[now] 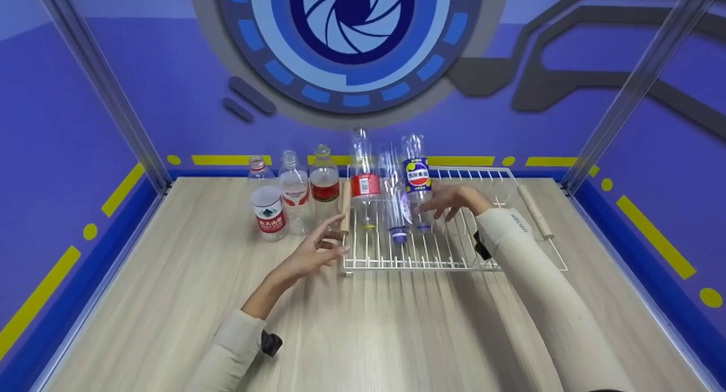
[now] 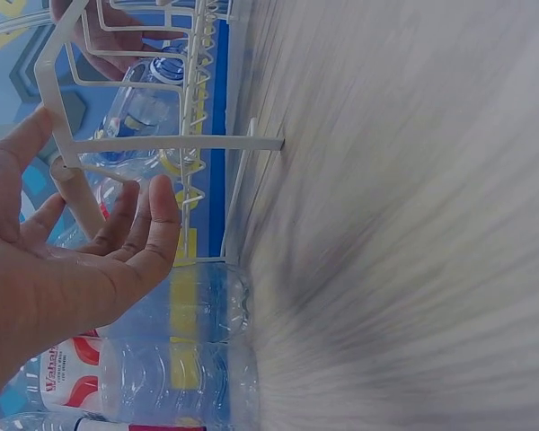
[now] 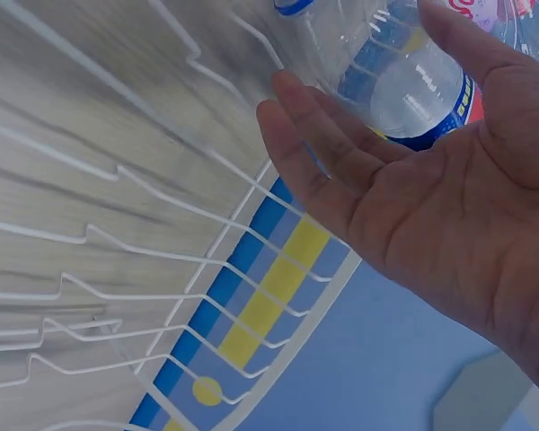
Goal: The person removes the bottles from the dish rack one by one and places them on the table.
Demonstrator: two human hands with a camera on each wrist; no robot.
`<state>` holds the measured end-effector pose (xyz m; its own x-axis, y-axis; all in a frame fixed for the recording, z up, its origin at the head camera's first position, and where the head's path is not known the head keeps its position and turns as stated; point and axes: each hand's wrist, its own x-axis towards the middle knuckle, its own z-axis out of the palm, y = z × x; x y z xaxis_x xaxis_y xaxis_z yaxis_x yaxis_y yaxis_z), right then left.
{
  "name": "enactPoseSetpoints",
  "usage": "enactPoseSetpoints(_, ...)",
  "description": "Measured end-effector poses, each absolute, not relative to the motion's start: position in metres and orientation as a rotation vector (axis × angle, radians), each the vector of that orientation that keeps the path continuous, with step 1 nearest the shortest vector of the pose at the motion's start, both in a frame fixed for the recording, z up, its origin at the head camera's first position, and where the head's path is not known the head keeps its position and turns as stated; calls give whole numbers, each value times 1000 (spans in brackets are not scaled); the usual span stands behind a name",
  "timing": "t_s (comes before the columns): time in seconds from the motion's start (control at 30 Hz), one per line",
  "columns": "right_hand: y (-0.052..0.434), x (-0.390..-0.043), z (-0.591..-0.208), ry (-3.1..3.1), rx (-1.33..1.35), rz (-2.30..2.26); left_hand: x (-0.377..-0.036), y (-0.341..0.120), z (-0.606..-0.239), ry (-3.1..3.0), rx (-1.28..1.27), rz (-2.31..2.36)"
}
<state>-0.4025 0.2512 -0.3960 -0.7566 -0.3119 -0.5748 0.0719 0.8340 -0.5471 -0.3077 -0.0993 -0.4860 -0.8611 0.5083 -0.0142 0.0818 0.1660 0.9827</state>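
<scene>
Bottles stand neck-down in white wire rack [image 1: 454, 256]; right hand [image 1: 448, 202], fingers spread, just beside blue-labelled bottle [image 1: 418, 182]; left hand [image 1: 315, 253] spread, holding nothing, at rack's left edge.

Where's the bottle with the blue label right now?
In the head view, the blue-label bottle stands upside down in the white wire rack, rightmost of three bottles there, just by the right hand.

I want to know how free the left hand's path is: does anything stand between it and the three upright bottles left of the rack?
Nothing visible does. The left hand is open over bare table, just off the white wire rack and its wooden handle. The upright bottles stand beyond its fingertips, with open space between.
</scene>
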Motion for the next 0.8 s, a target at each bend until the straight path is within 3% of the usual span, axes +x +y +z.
enactPoseSetpoints(0.8,286,-379,-388,2221,-158,-964,-309,-97,-487,2124,541,1721)
